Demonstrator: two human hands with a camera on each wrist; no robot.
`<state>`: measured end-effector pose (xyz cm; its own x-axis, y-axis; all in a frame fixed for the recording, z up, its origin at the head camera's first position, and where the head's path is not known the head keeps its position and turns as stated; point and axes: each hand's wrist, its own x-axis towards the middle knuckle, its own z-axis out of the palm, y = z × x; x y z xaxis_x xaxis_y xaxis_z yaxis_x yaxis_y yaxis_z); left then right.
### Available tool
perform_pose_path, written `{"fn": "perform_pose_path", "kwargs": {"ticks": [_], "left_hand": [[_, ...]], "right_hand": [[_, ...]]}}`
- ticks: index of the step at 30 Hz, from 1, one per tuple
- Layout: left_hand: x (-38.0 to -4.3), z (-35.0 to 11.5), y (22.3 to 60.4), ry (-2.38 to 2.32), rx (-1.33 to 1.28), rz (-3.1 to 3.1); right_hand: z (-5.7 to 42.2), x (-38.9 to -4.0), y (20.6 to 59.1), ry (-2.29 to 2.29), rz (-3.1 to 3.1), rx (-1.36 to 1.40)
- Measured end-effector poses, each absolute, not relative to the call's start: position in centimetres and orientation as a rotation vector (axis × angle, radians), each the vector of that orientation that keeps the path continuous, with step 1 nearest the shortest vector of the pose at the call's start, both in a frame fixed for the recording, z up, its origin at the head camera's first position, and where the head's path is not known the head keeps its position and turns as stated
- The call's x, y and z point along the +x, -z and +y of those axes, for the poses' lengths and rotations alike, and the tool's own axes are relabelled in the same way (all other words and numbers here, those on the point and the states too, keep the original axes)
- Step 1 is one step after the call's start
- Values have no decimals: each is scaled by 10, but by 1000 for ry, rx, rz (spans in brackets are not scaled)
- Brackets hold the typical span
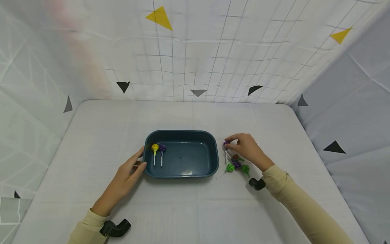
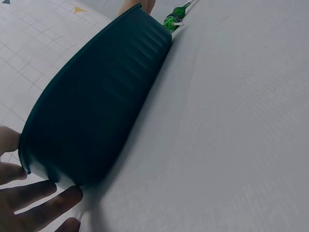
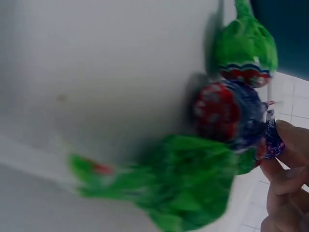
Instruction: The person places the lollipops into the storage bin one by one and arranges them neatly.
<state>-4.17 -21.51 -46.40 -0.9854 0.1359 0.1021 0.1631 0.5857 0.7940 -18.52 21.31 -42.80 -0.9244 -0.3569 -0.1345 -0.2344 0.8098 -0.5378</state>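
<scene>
A dark teal tray (image 1: 182, 175) lies on the white table. My left hand (image 1: 126, 174) touches its left end, fingers extended against the wall, as the left wrist view also shows on the tray (image 2: 91, 111). Inside, at the left, are a yellow lollipop (image 1: 154, 148) and a purple lollipop (image 1: 163, 148), sticks toward me. To the right of the tray, my right hand (image 1: 246, 149) pinches another purple lollipop (image 1: 225, 144) by its wrapped head between thumb and fingertips. In the right wrist view this purple lollipop (image 3: 273, 140) sits behind nearer wrapped heads.
Close by the right hand lie more lollipops: a green one (image 1: 230, 167), a purple one (image 1: 236, 165), a second green one (image 1: 245, 169) and a red-and-green one (image 1: 235, 157). White cloth walls with printed triangles surround the table (image 1: 198, 210) at the back and sides.
</scene>
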Motion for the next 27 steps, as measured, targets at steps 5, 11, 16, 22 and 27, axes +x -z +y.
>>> {"fn": "perform_pose_path", "kwargs": {"ticks": [5, 11, 16, 22, 27], "left_hand": [[-42, -215, 464, 1382, -268, -2767], [-41, -215, 464, 1402, -276, -2766], [-41, -215, 462, 1408, -278, -2767], [-40, -215, 461, 1409, -275, -2771], [-40, -215, 461, 1413, -277, -2769]], "right_hand": [[209, -191, 422, 767, 2789, -504], [203, -195, 412, 775, 2799, -543], [201, -197, 404, 781, 2803, -568], [197, -198, 394, 782, 2799, -592], [192, -197, 386, 770, 2803, -623]]}}
